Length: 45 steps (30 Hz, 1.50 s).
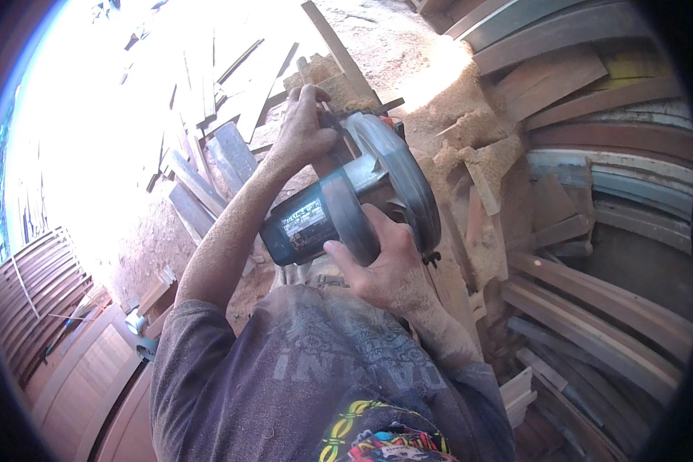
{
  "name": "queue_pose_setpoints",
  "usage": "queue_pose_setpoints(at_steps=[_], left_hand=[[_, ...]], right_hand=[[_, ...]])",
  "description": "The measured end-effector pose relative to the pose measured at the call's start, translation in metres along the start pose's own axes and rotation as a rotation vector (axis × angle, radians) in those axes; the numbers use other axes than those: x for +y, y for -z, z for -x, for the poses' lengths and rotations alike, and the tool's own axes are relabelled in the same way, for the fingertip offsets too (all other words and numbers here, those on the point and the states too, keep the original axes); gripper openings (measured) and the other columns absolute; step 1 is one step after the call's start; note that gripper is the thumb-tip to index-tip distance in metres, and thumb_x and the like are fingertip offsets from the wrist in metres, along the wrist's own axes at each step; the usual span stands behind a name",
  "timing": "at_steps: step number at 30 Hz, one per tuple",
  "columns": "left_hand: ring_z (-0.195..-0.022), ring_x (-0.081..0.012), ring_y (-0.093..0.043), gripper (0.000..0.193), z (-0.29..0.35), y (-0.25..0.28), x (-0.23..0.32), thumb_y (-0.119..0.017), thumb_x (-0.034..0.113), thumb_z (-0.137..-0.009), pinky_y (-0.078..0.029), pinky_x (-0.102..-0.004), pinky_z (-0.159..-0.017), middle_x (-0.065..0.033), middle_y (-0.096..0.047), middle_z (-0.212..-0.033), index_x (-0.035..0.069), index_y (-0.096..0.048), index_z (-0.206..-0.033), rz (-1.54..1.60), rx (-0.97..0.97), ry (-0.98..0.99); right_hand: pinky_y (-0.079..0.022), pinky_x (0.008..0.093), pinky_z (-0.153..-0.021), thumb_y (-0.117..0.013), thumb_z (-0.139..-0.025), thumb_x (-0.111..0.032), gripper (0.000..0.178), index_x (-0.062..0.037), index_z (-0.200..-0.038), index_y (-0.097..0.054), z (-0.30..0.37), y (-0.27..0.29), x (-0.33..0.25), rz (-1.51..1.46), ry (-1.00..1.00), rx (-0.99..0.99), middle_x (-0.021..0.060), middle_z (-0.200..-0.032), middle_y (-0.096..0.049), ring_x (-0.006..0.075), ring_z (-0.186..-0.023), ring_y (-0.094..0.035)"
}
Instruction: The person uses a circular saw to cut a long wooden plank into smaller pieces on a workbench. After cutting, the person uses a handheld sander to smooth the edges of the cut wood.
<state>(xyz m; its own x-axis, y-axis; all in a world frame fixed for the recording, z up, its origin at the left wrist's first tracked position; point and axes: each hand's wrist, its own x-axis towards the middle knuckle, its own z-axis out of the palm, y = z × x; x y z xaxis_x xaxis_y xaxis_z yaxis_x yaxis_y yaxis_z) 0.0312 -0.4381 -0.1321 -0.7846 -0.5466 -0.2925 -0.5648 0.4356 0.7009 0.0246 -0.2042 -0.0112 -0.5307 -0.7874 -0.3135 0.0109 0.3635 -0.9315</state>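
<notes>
A circular saw [304,223] with a dark motor housing and a grey blade guard [404,173] sits in front of my body. My right hand [389,266] is closed around its rear handle, thumb pressed along the near side. Farther forward, my left hand [308,127] lies beside the front of the saw, fingers curled over a narrow strip of wood [303,71]. My palm hides most of that grip. Under the saw, the blade and its contact with the wood are out of sight. Sawdust coats my left forearm.
Sawdust [466,127] is heaped right of the saw. Long boards [593,300] are stacked along the right side. Wood offcuts [231,154] lie on the ground to the left, near brightly lit ground. A panelled wooden door [92,369] lies at the lower left.
</notes>
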Motion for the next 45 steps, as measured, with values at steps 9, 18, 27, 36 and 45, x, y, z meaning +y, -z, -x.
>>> queue_pose_setpoints(at_steps=[9,18,27,36,45], left_hand=[[-0.117,-0.0333,-0.069,0.062,-0.005,0.007,0.003,-0.071,0.001,-0.078,-0.057,-0.0463,-0.103,-0.0222,-0.050,-0.134,0.006,-0.053,-0.137,-0.022,0.028,-0.025],[-0.114,-0.0327,-0.071,0.066,-0.019,0.019,0.001,-0.072,0.005,-0.080,-0.058,-0.0450,-0.100,-0.0230,-0.059,-0.131,0.007,-0.051,-0.141,-0.073,0.012,-0.022],[-0.105,-0.0296,-0.075,0.059,-0.030,0.025,-0.005,-0.075,0.006,-0.083,-0.065,-0.0397,-0.075,-0.0220,-0.070,-0.122,0.004,-0.054,-0.138,0.025,-0.045,-0.006],[-0.096,-0.0243,-0.077,0.048,-0.047,0.040,-0.013,-0.078,0.006,-0.084,-0.065,-0.0377,-0.072,-0.0164,-0.074,-0.114,0.004,-0.062,-0.129,0.108,-0.073,-0.001],[-0.086,-0.0226,-0.076,0.046,-0.065,0.052,-0.015,-0.073,0.001,-0.083,-0.062,-0.0331,-0.059,-0.0183,-0.071,-0.112,-0.001,-0.059,-0.127,0.072,-0.061,-0.013]], right_hand=[[-0.059,0.0373,-0.086,-0.078,-0.093,-0.014,0.029,0.0020,-0.115,-0.067,-0.009,-0.002,-0.001,-0.033,-0.004,-0.003,0.0144,-0.096,-0.076,0.0222,-0.092,-0.076],[-0.059,0.0372,-0.086,-0.077,-0.093,-0.014,0.029,0.0019,-0.116,-0.067,-0.024,-0.003,-0.008,-0.028,0.006,-0.005,0.0137,-0.095,-0.075,0.0208,-0.091,-0.075],[-0.059,0.0380,-0.087,-0.077,-0.093,-0.014,0.033,0.0019,-0.120,-0.067,-0.033,-0.008,-0.004,-0.067,0.040,0.001,0.0157,-0.098,-0.076,0.0232,-0.095,-0.076],[-0.061,0.0425,-0.093,-0.079,-0.092,-0.015,0.039,0.0048,-0.122,-0.064,-0.052,-0.011,-0.011,-0.018,0.006,-0.029,0.0234,-0.106,-0.076,0.0341,-0.102,-0.077],[-0.062,0.0458,-0.090,-0.079,-0.090,-0.015,0.037,0.0031,-0.119,-0.065,-0.073,-0.019,-0.013,0.002,0.045,-0.002,0.0248,-0.099,-0.076,0.0380,-0.099,-0.078]])
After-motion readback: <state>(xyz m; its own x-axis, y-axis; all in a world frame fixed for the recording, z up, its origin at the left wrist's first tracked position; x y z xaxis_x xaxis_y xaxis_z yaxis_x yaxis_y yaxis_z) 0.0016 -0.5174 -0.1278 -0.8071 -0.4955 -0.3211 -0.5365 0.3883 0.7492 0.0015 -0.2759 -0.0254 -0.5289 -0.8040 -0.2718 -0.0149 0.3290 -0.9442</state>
